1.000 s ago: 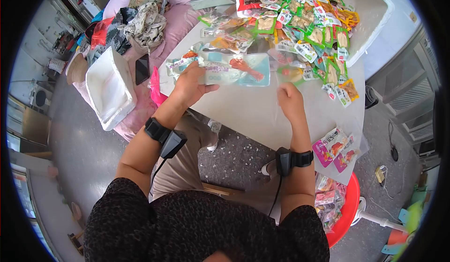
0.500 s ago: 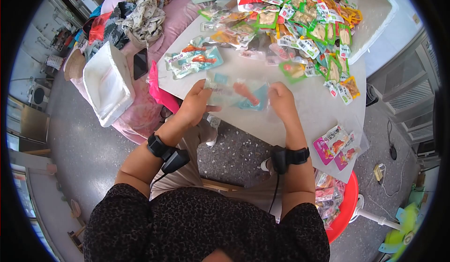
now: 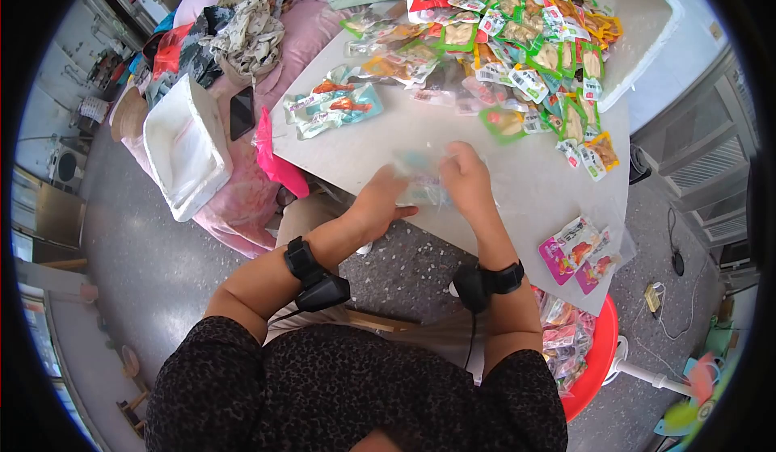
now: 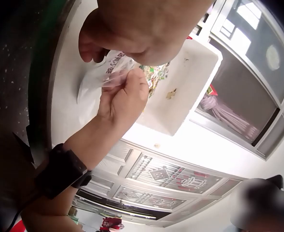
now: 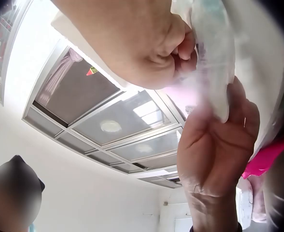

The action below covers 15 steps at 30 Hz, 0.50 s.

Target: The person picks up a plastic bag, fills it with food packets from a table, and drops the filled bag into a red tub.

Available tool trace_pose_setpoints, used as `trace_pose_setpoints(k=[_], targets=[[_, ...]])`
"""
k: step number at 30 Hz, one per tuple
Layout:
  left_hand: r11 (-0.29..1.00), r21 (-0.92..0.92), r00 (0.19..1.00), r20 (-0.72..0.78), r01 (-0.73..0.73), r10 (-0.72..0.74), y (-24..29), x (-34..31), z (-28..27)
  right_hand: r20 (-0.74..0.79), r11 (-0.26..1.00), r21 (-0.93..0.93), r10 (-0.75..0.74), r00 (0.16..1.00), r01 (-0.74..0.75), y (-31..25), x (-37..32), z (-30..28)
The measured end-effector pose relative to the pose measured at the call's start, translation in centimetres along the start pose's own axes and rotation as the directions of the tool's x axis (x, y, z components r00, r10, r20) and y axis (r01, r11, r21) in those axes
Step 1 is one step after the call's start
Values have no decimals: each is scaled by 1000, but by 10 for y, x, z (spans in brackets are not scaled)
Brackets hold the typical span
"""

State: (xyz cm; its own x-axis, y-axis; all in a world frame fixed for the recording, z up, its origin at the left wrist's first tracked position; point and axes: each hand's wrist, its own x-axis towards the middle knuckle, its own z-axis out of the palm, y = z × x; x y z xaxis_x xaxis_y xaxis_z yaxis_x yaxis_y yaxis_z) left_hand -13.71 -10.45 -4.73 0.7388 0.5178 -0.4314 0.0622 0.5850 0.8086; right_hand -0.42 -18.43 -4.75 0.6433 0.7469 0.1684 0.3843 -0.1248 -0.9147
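My left hand [image 3: 378, 200] and right hand [image 3: 467, 181] hold a translucent plastic pouch [image 3: 424, 179] between them, low over the near part of the table. Motion blurs the pouch in the head view. Seen from the left wrist, the right hand [image 4: 125, 96] pinches the pouch's clear edge [image 4: 114, 77]. From the right wrist view, the left hand [image 5: 219, 145] grips one end of the pouch [image 5: 216, 58], thumb on one side and fingers on the other. Two teal pouches [image 3: 335, 109] with pictures of reddish meat lie at the table's left.
Many packaged snacks [image 3: 517, 40] spill from a white foam box [image 3: 647, 56] across the back of the table [image 3: 517, 193]. Two pink-and-white pouches [image 3: 578, 254] lie at the right corner, above a red basin [image 3: 602, 363] of packets. Another foam box [image 3: 182, 161] stands left.
The long pouch with the drumstick picture has come off the teal pouches and nearer the body. My right hand has taken hold of it, and both hands have drawn closer together.
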Motion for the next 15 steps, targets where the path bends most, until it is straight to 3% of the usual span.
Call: trace_pose_setpoints(k=[2,4,6,9,12,15], targets=[[909,416,997,73,-13,-19,1,7,3,-6,995,-85,-59,998,59,-2,-1,-1],[675,733,994,113,-89,8,7,10,7,-30,985,-92,-149,988,146,-1,-2,1],[353,918,983,156,-180,95,17,9,12,-28,987,-92,-135,990,132,-4,-3,-1],[246,857,851,333,-453,407,9,23,6,-21,982,-93,-170,985,167,-4,-2,-1],[115,785,700,464,-609,544,-1,35,3,-22,977,-71,-202,979,200,-3,-2,-1],[-333,775,640,631,-537,438,-4,30,11,-16,975,-76,-212,977,210,-3,-2,1]])
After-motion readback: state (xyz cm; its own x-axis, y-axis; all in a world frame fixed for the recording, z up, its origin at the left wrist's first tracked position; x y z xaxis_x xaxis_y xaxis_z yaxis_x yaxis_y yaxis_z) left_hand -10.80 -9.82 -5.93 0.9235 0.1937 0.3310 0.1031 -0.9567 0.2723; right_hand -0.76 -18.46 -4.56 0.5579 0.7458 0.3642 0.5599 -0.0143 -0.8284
